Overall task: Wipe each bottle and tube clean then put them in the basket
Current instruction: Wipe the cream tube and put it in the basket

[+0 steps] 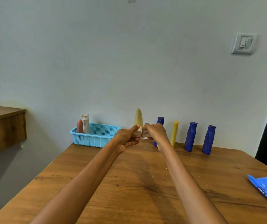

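A pale yellow tube (pixel 138 118) is held upright above the tabletop (pixel 137 183), cap end down, its white cap (pixel 138 131) gripped in the left hand (pixel 127 139). The right hand (pixel 155 132) pinches a crumpled wipe (pixel 145 134) against the tube's lower end. A light blue basket (pixel 97 136) at the tabletop's far left holds a pink tube (pixel 80 126) and a white tube (pixel 85 123), both upright. Three blue bottles (pixel 190 136) and a yellow tube (pixel 174 133) stand along the wall.
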`<state>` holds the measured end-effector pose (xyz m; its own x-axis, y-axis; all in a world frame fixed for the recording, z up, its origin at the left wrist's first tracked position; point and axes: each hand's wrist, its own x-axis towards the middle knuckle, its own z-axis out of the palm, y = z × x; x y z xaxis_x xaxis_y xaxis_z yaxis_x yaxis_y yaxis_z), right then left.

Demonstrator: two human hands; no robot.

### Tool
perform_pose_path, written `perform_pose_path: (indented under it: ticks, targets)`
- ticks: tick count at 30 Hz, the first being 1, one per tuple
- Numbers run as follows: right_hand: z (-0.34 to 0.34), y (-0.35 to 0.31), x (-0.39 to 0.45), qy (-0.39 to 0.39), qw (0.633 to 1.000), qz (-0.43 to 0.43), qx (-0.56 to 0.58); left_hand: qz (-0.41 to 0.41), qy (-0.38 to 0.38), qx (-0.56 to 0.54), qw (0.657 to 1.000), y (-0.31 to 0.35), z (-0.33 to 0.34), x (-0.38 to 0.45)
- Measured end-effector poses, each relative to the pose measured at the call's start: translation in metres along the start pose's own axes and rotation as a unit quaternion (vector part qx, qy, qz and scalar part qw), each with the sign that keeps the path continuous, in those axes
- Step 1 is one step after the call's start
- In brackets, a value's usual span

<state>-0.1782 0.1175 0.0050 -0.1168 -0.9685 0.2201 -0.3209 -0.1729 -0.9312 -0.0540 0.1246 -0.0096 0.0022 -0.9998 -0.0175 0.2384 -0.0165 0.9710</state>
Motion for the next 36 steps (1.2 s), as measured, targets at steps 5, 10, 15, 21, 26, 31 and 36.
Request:
perform_pose_path:
  ticks: [5, 10, 15, 21, 26, 31, 36]
  targets:
    - [-0.006, 0.006, 0.008, 0.098, 0.99, -0.059, 0.088, -0.023, -0.017, -0.025, 0.999, -0.002, 0.001, -0.002]
    - [-0.008, 0.01, 0.011, 0.125, 0.98, -0.147, 0.053, -0.058, -0.076, -0.029, 0.995, 0.0, 0.003, -0.006]
    - [0.004, 0.012, 0.009, 0.128, 0.955, -0.255, -0.083, -0.038, -0.06, -0.027, 0.997, 0.005, 0.002, -0.007]
    - [0.011, 0.009, -0.003, 0.137, 0.944, -0.299, -0.01, -0.031, -0.024, -0.049, 0.998, 0.009, -0.002, -0.003]
    - [0.011, 0.009, -0.005, 0.086, 0.962, -0.26, 0.011, -0.045, -0.034, -0.048, 0.997, 0.008, -0.006, 0.0]
    - [-0.001, 0.013, 0.005, 0.16, 0.958, -0.212, 0.107, -0.066, -0.084, -0.036, 0.994, 0.008, -0.005, -0.003]
    - [0.007, 0.017, 0.01, 0.107, 0.972, -0.208, -0.013, -0.054, -0.068, -0.023, 0.996, 0.004, -0.002, -0.002]
